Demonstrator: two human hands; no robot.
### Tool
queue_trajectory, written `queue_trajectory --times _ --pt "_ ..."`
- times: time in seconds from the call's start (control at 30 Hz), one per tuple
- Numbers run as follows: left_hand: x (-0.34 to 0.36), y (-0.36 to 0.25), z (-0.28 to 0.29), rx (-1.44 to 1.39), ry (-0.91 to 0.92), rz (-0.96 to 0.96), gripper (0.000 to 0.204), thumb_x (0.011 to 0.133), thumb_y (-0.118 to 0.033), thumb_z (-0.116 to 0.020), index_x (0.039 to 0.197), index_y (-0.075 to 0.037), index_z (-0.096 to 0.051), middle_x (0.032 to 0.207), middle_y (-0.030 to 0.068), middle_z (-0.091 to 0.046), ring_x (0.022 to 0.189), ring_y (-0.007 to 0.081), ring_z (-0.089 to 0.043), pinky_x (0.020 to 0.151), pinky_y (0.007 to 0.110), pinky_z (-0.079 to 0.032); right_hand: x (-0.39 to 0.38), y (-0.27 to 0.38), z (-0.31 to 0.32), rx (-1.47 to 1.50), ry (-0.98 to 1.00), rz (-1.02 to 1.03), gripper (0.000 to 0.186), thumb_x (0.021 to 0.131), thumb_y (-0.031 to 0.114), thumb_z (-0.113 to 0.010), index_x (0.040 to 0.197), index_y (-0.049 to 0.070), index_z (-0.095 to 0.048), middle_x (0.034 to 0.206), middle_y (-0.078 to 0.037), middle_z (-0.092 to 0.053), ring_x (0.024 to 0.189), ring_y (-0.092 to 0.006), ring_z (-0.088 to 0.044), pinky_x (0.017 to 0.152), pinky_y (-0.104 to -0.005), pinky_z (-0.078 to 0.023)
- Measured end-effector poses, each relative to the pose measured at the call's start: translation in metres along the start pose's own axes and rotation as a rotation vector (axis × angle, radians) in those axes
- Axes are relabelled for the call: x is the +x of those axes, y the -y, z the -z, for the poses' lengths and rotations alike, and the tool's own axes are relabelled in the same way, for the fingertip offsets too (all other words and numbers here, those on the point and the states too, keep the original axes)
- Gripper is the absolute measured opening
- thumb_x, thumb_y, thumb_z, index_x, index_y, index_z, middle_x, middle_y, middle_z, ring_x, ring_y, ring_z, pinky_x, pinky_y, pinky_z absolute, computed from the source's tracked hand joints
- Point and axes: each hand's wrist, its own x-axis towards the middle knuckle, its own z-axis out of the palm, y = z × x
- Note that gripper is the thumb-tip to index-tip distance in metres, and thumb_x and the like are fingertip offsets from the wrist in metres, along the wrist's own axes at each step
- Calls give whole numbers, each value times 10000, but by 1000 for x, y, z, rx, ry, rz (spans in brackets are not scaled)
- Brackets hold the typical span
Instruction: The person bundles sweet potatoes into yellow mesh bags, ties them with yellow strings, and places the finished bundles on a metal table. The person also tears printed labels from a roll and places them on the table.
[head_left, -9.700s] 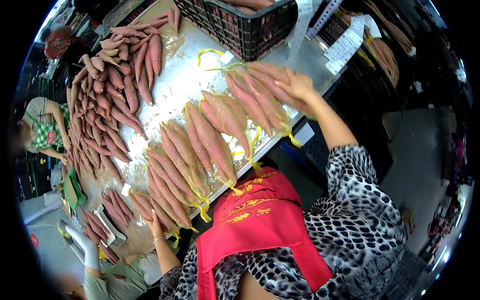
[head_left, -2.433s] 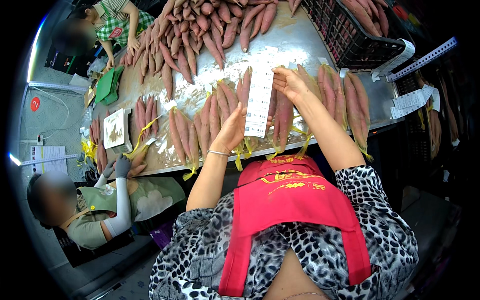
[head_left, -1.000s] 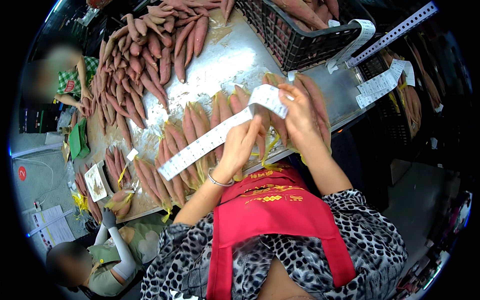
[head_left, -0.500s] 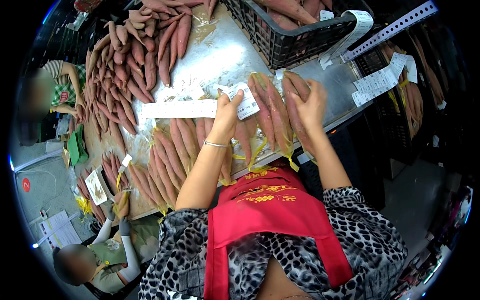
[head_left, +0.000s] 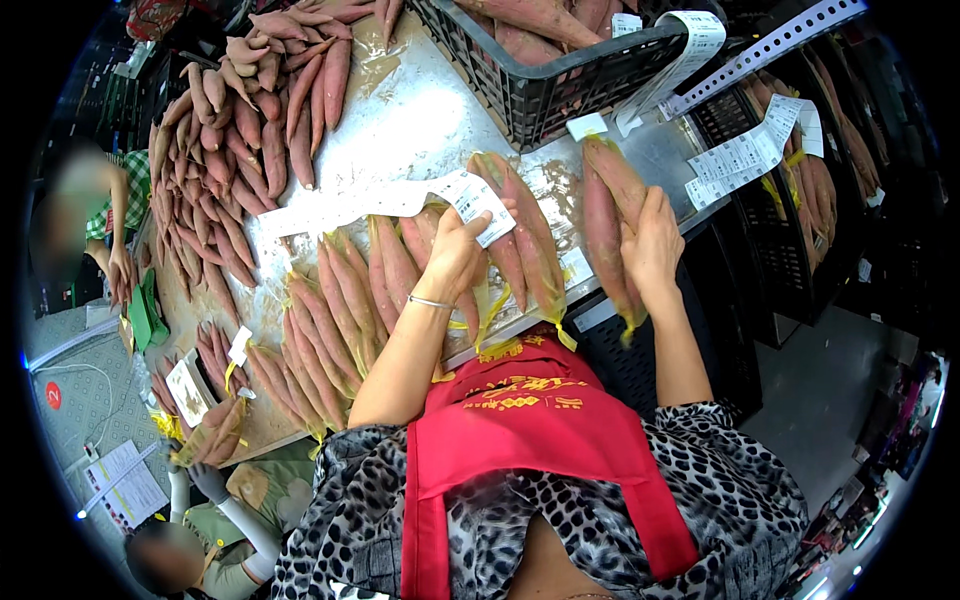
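Pinched between the thumb and fingers of my left hand [head_left: 458, 252] is the end of a long strip of white labels [head_left: 345, 207], which trails off to the left over the table. My right hand [head_left: 652, 248] grips a yellow-netted bag of sweet potatoes [head_left: 604, 212] at its right side, tilted near the table's front edge. Between my hands lies another netted bag of sweet potatoes [head_left: 528, 240], its yellow tie toward me. Several more such bags [head_left: 325, 345] line the front edge to the left, partly hidden by my left forearm.
Loose sweet potatoes [head_left: 225, 160] are heaped at the far left. A black crate [head_left: 530, 85] of sweet potatoes stands at the back, near a perforated metal bar [head_left: 765, 55]. Printed labels [head_left: 745, 155] hang at right. Two people work at left, one beside a small scale [head_left: 190, 390].
My right hand has moved right with its bag, widening the gap to the neighbouring bag. My left hand still holds the label strip, which now curves more.
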Motion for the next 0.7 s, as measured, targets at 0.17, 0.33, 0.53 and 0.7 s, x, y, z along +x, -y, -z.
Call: queue_trajectory --times 0.17,0.33,0.53,0.7 --pt "6 14 -2 -33 -89 6 206 984 19 -507 1182 23 -563 1151 124 -667 1062 211 -649 940 356 -540 -56 30 -65 -226 93 288 486 822 104 -658 1248 -84 -518 1290 -219 -515 1135 -357 -521 918 -431 -507" --pt "7 0 -7 -56 -95 3 191 959 6 -578 1149 8 -597 1118 93 -674 1034 202 -663 920 347 -557 -41 28 -49 407 -38 276 177 867 89 -669 1017 -4 -668 1168 -162 -585 1079 -311 -601 923 -388 -496" --pt "-5 -11 -31 -7 -53 42 241 924 -8 -637 1162 -12 -597 1108 82 -670 1025 192 -664 872 328 -570 -1 60 -28 1364 310 53 222 903 65 -694 1106 25 -613 1075 -77 -620 874 -121 -619 759 -242 -501" --pt "-8 -8 -25 65 -21 79 242 926 -30 -649 1163 -40 -598 1091 63 -670 997 171 -664 850 310 -568 13 63 -29 1187 339 209 273 875 24 -699 1130 34 -604 931 -42 -636 806 -109 -615 713 -264 -500"
